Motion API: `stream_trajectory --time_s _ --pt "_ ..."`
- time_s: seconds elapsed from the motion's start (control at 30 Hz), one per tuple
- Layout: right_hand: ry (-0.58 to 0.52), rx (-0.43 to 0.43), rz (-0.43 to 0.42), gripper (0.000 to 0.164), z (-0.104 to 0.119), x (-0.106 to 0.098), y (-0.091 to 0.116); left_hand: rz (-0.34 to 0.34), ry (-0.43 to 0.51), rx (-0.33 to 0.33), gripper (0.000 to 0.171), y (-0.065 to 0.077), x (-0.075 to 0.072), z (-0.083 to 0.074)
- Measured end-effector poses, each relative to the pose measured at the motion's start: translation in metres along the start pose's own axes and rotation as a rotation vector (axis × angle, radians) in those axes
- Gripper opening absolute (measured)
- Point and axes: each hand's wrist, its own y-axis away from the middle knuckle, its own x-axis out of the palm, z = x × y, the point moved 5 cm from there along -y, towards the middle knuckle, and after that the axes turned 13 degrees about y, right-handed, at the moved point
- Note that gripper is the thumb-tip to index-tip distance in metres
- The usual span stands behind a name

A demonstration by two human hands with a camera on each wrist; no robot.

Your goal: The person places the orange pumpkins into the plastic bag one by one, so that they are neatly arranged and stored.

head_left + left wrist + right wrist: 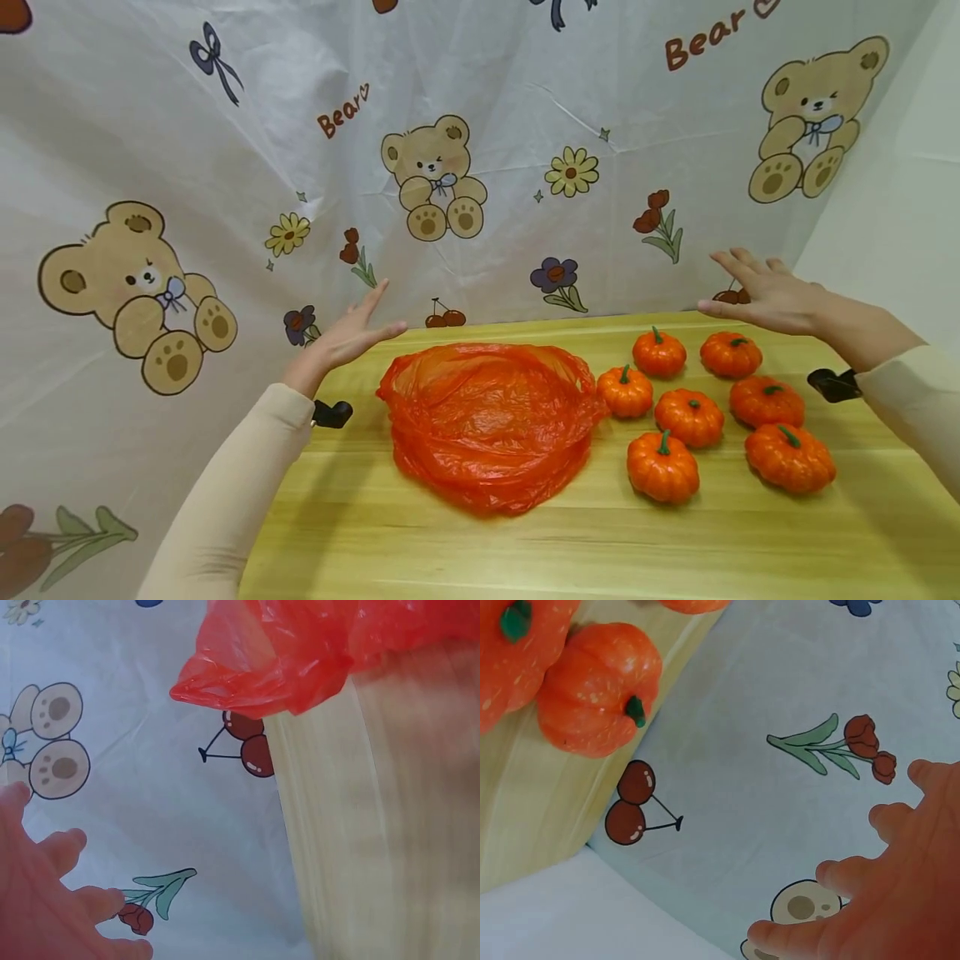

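A thin red plastic bag (pixel 491 417) lies on the wooden table with its mouth spread wide. To its right sit several small orange pumpkins (pixel 690 418) with green stems. My left hand (pixel 348 333) is raised at the bag's far left side, fingers extended and holding nothing. In the left wrist view its fingers (pixel 64 851) are spread, apart from the bag (pixel 277 656). My right hand (pixel 772 292) hovers beyond the far right pumpkins, its fingers straight and its grasp bare. The right wrist view shows those fingers (pixel 855 877) spread, away from the nearest pumpkin (pixel 600 690).
Behind the yellowish wooden table (pixel 480 554) hangs a pale curtain (pixel 510 75) printed with bears and flowers. A white wall (pixel 892 225) stands at the right. Black straps or mounts (pixel 332 414) show at both wrists.
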Motion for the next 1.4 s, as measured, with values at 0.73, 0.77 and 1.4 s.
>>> stream_trajectory --time_s 0.73,0.77,1.4 --pt "-0.306 -0.119 -0.128 0.091 0.026 -0.011 0.033 -0.066 0.512 0.083 0.093 0.008 0.03 0.018" --pt "-0.318 -0.13 -0.137 0.091 0.028 -0.011 0.036 -0.068 0.524 0.082 0.094 0.009 0.032 0.019" --pt "-0.367 -0.216 -0.242 0.084 0.061 0.007 0.072 -0.116 0.578 0.088 0.085 0.035 0.062 0.04"
